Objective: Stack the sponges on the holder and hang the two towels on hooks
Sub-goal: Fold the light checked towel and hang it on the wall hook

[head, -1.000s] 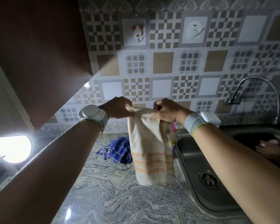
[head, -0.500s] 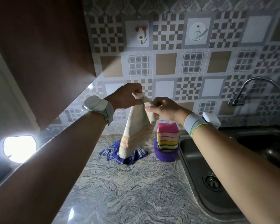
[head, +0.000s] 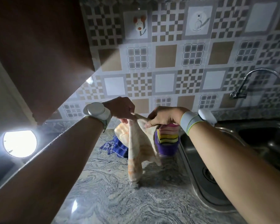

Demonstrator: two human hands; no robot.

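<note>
A cream towel with orange stripes (head: 137,147) hangs above the counter, its top edge pinched by my left hand (head: 121,108) and my right hand (head: 164,116). Behind it a blue checked towel (head: 115,145) lies crumpled on the marble counter (head: 120,199). A stack of pink, yellow and dark sponges (head: 169,134) sits in a purple holder (head: 167,147) next to the sink. Two hooks are stuck on the tiled wall above: a mouse-shaped one (head: 140,25) and a white one with an animal drawing (head: 199,21).
A steel sink (head: 225,167) with a drain lies to the right, and a curved tap (head: 249,83) stands over it. A dark brown cabinet (head: 39,46) overhangs at the upper left. A bright round lamp (head: 19,143) glows at the left.
Both hands have lowered the cream towel and drawn it nearer; its lower end now hangs just above the counter. The hands stay close together on its top edge.
</note>
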